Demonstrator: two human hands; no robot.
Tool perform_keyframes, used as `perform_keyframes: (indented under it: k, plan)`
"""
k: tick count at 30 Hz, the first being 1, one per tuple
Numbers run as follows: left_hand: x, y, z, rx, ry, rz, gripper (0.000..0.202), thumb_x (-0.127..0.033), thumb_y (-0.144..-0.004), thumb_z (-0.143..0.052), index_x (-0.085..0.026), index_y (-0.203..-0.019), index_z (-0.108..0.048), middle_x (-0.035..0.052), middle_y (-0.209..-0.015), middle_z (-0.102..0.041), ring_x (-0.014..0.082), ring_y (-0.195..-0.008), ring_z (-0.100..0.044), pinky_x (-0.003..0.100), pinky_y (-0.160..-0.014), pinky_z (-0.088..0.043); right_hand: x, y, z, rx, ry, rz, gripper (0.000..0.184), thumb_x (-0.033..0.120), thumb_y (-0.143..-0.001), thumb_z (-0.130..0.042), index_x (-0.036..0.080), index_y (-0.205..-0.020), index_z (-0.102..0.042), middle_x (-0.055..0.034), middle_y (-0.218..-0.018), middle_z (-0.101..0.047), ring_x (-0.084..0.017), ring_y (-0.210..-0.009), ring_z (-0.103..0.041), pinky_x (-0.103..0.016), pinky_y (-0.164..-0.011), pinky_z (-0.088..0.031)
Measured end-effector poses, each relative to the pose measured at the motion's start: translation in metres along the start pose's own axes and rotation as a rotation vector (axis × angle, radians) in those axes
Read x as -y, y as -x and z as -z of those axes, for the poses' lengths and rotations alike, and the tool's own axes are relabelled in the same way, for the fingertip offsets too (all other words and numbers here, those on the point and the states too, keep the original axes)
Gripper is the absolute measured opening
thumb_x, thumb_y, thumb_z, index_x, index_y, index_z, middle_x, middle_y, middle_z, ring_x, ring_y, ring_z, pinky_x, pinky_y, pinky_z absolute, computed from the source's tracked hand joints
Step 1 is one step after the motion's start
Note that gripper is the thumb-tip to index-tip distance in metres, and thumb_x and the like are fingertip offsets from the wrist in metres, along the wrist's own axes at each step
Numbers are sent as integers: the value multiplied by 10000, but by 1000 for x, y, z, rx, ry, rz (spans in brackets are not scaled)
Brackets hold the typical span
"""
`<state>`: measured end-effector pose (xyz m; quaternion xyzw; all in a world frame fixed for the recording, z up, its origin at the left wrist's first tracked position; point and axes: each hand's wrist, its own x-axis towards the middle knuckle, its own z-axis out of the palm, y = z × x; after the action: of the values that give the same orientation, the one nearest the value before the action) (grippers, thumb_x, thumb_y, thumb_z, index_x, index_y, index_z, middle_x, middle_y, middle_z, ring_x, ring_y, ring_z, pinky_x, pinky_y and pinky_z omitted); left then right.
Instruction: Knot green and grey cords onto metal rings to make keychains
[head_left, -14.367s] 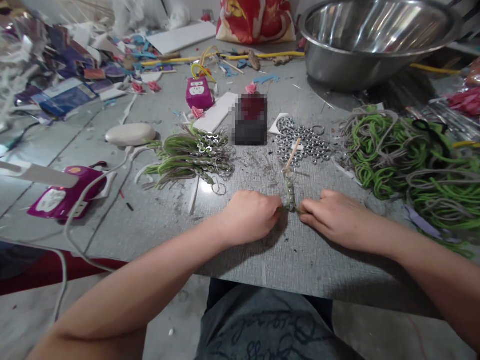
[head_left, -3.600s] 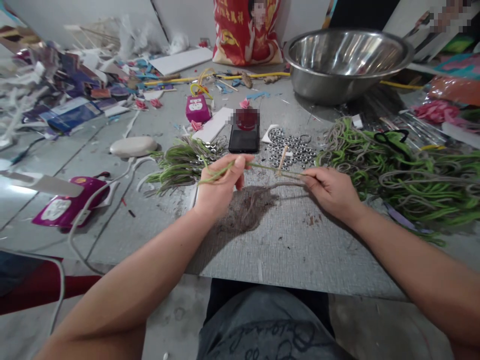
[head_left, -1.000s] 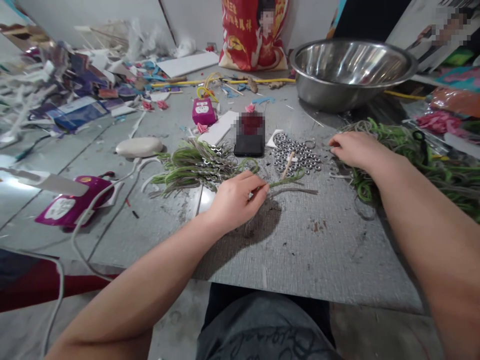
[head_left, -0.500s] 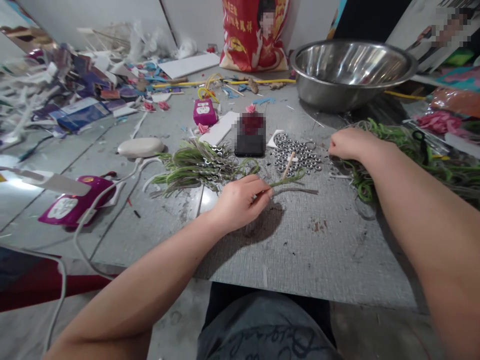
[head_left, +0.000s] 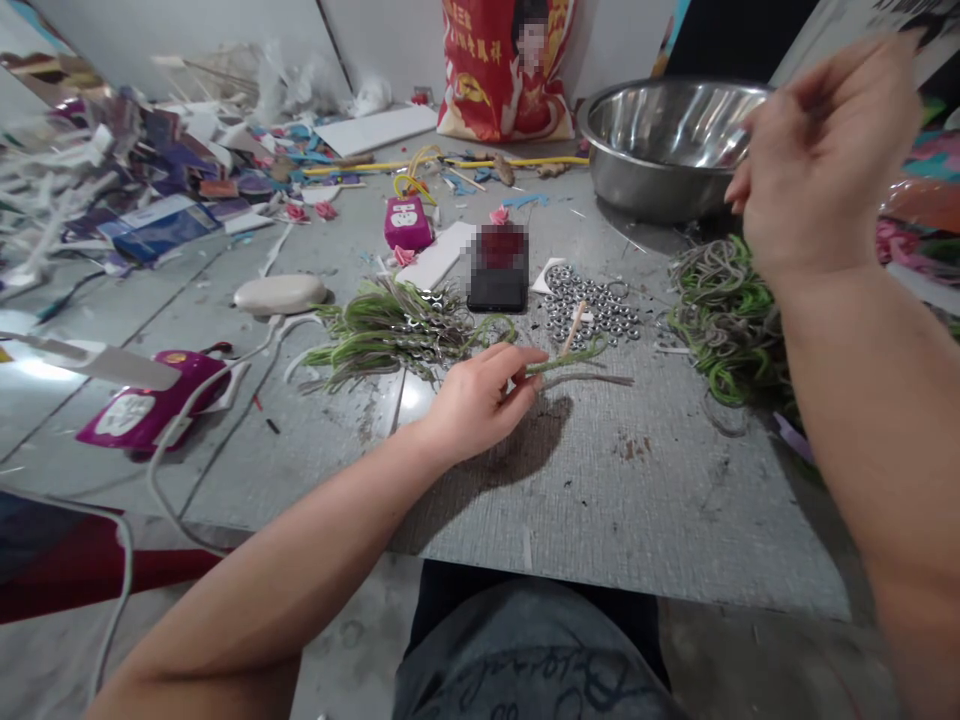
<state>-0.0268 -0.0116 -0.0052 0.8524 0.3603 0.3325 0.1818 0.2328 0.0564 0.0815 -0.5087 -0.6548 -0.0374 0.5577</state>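
Thin green fabric cord (head_left: 576,357) runs rightward from the nearer left hand (head_left: 481,402), fingers' grip unclear, as with the right hand (head_left: 829,160).

Room over the near tabletop (head_left: 660,500), metal rings (head_left: 596,303) and cord heap (head_left: 724,330) beyond

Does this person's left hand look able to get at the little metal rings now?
Likely yes: the left hand is near the metal rings, with only green cord and a wooden stick along the way.

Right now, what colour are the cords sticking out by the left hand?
Green cord and grey cord; best seen in the head view.
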Motion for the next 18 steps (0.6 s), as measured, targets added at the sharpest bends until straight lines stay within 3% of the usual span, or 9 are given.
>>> perform_keyframes:
  k: [3,6,9,14,18]
  plan:
    - [-1,0,0,-24,24,18,223,-177,-820,-465,-139,-999,-591,21,-758,-575,66,-575,-487,189,-565,-434,14,8,-1,-78,-306,-35,111,205,-843,-447,254,-758,-396,28,-758,-548,-66,-424,-449,-246,-398,-333]
    - [-6,-2,3,-37,52,47,228,-196,-823,-464,-133,-1004,-588,42,-841,-573,62,-578,-487,201,-579,-448,28,20,-2,-120,-458,-232,139,154,-785,-484,243,-703,-415,43,-660,-557,-77,-373,-464,-247,-339,-338]
    - [-14,-6,4,-7,93,95,258,-242,-836,-462,-137,-1045,-569,83,-975,-594,102,-725,-546,222,-626,-464,38,35,-2,-85,-613,-412,118,156,-769,-504,226,-692,-447,38,-613,-573,-93,-389,-505,-250,-362,-396]
    - [-23,-18,-4,182,349,275,292,-290,-864,-446,-133,-1090,-543,70,-873,-666,112,-687,-581,236,-611,-467,41,54,-5,-8,-744,-595,115,159,-775,-490,204,-673,-462,39,-593,-579,-91,-413,-521,-246,-393,-434]
    - [-26,-26,-10,377,571,328,160,-234,-843,-471,-150,-776,-590,28,-720,-662,71,-546,-555,201,-546,-463,34,62,-8,-3,-782,-687,120,162,-775,-508,197,-669,-464,37,-598,-575,-85,-416,-517,-243,-399,-437]
